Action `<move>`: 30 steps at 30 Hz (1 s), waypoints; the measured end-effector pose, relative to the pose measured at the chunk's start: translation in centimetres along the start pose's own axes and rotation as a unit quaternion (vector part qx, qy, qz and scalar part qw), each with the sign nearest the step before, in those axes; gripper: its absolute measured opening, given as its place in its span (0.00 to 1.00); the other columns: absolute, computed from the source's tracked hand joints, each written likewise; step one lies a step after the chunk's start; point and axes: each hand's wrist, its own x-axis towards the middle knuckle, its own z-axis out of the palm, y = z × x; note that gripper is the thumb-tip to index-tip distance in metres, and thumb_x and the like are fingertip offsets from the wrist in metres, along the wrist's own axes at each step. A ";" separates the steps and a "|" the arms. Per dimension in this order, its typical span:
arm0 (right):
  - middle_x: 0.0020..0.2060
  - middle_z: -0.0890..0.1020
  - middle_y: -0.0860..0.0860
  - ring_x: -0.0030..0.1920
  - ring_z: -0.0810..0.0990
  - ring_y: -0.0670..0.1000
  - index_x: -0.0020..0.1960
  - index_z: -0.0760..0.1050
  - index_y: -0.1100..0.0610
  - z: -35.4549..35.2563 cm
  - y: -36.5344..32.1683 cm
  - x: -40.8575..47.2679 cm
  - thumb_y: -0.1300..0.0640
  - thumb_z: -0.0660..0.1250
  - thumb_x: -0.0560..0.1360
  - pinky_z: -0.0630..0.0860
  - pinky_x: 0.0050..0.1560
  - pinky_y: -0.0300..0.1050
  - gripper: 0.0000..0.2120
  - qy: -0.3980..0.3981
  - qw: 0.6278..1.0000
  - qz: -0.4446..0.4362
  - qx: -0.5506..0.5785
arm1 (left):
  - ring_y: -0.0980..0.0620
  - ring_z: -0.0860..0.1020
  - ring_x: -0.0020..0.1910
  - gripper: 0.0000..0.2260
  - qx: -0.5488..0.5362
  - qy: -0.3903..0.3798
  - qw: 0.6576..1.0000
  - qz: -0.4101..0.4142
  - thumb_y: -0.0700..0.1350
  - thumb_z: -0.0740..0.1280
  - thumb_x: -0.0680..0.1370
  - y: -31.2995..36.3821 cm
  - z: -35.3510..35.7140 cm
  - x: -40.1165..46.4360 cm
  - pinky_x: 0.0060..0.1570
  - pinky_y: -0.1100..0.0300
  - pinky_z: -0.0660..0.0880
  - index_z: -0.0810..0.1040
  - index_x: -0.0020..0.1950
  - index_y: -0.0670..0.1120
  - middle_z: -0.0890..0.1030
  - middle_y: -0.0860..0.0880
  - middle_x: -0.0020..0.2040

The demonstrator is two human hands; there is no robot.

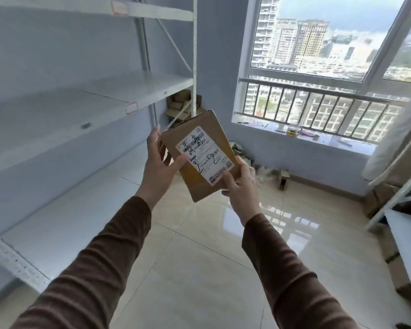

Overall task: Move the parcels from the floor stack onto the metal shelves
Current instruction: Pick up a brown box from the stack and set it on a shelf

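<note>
A flat brown cardboard parcel [192,136] with a white shipping label marked in black pen is held up in mid-air, tilted, in front of me. My left hand [159,167] grips its left edge, thumb on the front face. My right hand [242,186] holds its lower right corner, index finger resting on the label. The grey metal shelves [105,100] run along the wall to the left of the parcel, with bare boards at the middle and bottom levels. The floor stack is not in view.
A white shelf upright [195,55] stands just behind the parcel. Cardboard boxes [183,103] are piled in the far corner. A window sill [306,138] with a glass jar lies to the right. Another white rack [401,186] with boxes stands at the right edge. Glossy tiled floor [199,257] lies below.
</note>
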 end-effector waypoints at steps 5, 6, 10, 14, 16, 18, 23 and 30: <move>0.60 0.71 0.52 0.54 0.81 0.53 0.71 0.70 0.53 8.4 0.3 4.9 0.57 0.66 0.81 0.85 0.44 0.47 0.19 -0.101 0.993 0.003 0.061 | 0.55 0.74 0.71 0.37 0.018 0.066 0.997 -0.019 0.43 0.75 0.77 -2.2 -6.1 4.0 0.70 0.46 0.72 0.59 0.80 0.53 0.74 0.53 0.73; 0.60 0.72 0.53 0.54 0.82 0.53 0.70 0.70 0.52 10.1 0.4 5.9 0.58 0.65 0.81 0.85 0.44 0.47 0.18 -0.121 0.990 -0.002 0.077 | 0.56 0.74 0.71 0.38 0.033 0.076 0.996 -0.020 0.43 0.74 0.77 -2.6 -7.2 4.6 0.70 0.48 0.72 0.57 0.81 0.55 0.73 0.54 0.73; 0.53 0.82 0.47 0.48 0.85 0.47 0.63 0.71 0.48 17.2 -1.0 8.6 0.62 0.61 0.83 0.84 0.47 0.47 0.13 -0.220 0.964 -0.002 0.148 | 0.64 0.74 0.66 0.44 0.124 0.119 0.985 -0.028 0.45 0.73 0.78 -3.1 -11.2 5.9 0.58 0.69 0.75 0.46 0.81 0.65 0.73 0.65 0.69; 0.51 0.84 0.44 0.48 0.86 0.48 0.64 0.70 0.49 24.5 -2.9 9.6 0.61 0.59 0.84 0.83 0.48 0.46 0.12 -0.302 0.938 -0.024 0.167 | 0.67 0.75 0.63 0.42 0.171 0.203 0.963 -0.042 0.47 0.73 0.78 -3.7 -16.4 5.8 0.54 0.73 0.74 0.48 0.81 0.62 0.74 0.62 0.69; 0.50 0.84 0.41 0.49 0.86 0.47 0.65 0.69 0.48 28.1 -3.7 9.5 0.60 0.59 0.84 0.83 0.50 0.48 0.12 -0.340 0.925 -0.033 0.165 | 0.66 0.74 0.65 0.41 0.182 0.236 0.953 -0.053 0.50 0.74 0.76 -3.9 -19.3 5.2 0.53 0.74 0.74 0.51 0.81 0.62 0.75 0.61 0.69; 0.54 0.82 0.39 0.51 0.84 0.48 0.66 0.69 0.48 31.7 -4.3 9.3 0.59 0.59 0.84 0.83 0.52 0.50 0.13 -0.368 0.914 -0.047 0.162 | 0.61 0.72 0.69 0.42 0.194 0.262 0.943 -0.068 0.51 0.74 0.76 -4.1 -22.1 4.6 0.54 0.76 0.72 0.50 0.81 0.63 0.73 0.60 0.72; 0.57 0.83 0.45 0.58 0.82 0.48 0.66 0.70 0.49 40.5 -6.0 8.6 0.59 0.60 0.83 0.80 0.58 0.51 0.13 -0.400 0.896 -0.096 0.165 | 0.60 0.66 0.73 0.44 0.225 0.291 0.926 -0.086 0.46 0.74 0.78 -4.3 -29.5 3.8 0.70 0.53 0.70 0.46 0.81 0.66 0.66 0.63 0.76; 0.58 0.82 0.46 0.61 0.80 0.49 0.63 0.70 0.47 51.3 -8.2 6.9 0.60 0.62 0.82 0.78 0.62 0.58 0.13 -0.405 0.896 -0.107 0.144 | 0.86 0.64 0.57 0.48 0.269 0.287 0.913 -0.111 0.43 0.74 0.77 -6.5 -39.6 4.2 0.65 0.60 0.71 0.43 0.80 0.68 0.63 0.79 0.65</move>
